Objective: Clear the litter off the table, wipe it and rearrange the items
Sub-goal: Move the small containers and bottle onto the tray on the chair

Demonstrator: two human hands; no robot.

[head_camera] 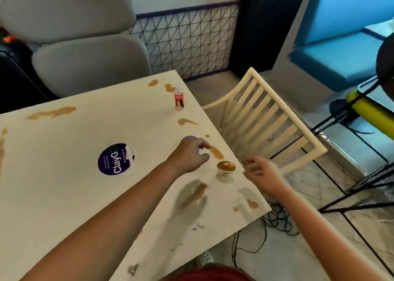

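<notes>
Two hands over table (85,195), left grip (189,155) curled on purple obj (188,138), right grip (259,173) loose, empty, near gold-lid jar (225,171)

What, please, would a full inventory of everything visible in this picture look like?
table: one, cream, brown spill marks across it
sticker: one, round, purple with white lettering, table's middle
bottle: one, clear with a pink label, upright near the far edge
jar: one, white with a gold lid, near the right edge
lilac object: one, mostly hidden under the left hand
grey seat: one, beyond the table
slatted chair: one, cream, right of the table
cables: black, on the floor
left hand: fingers curled over the lilac object
right hand: fingers loosely curled, past the right edge
</notes>
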